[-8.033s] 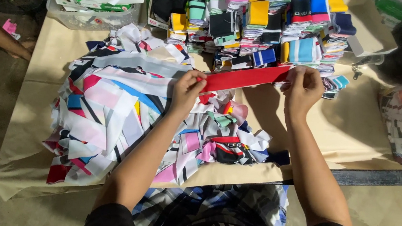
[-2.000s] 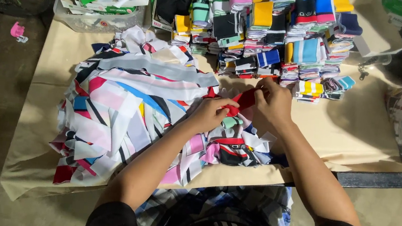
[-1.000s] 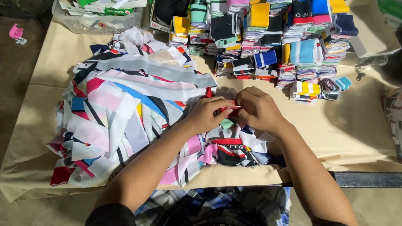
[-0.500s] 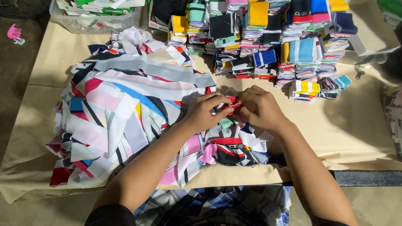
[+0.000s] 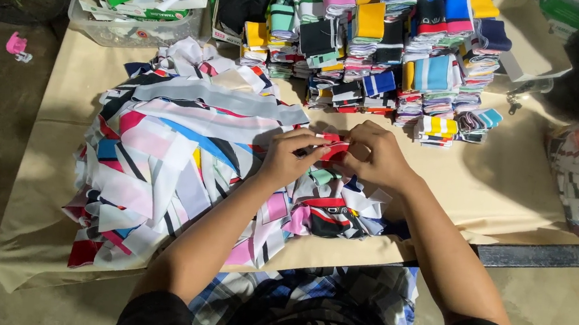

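- Two hands meet over the middle of the tabletop (image 5: 515, 200): the left hand (image 5: 288, 159) and right hand (image 5: 375, 156) both pinch a small red fabric strip (image 5: 332, 149), fingers closed on it from either side.
- Judging by the compact bundle, the folding step looks nearly finished.
- Loose mixed strips (image 5: 174, 165) fill the left half; folded stacks (image 5: 395, 44) line the far edge.
- Next move would call for a firm pinch so the fold holds while it is carried.

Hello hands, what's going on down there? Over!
Left hand and right hand pinch small folded red fabric strip. Loose heap of multicoloured fabric strips alongside. Nothing blocking.
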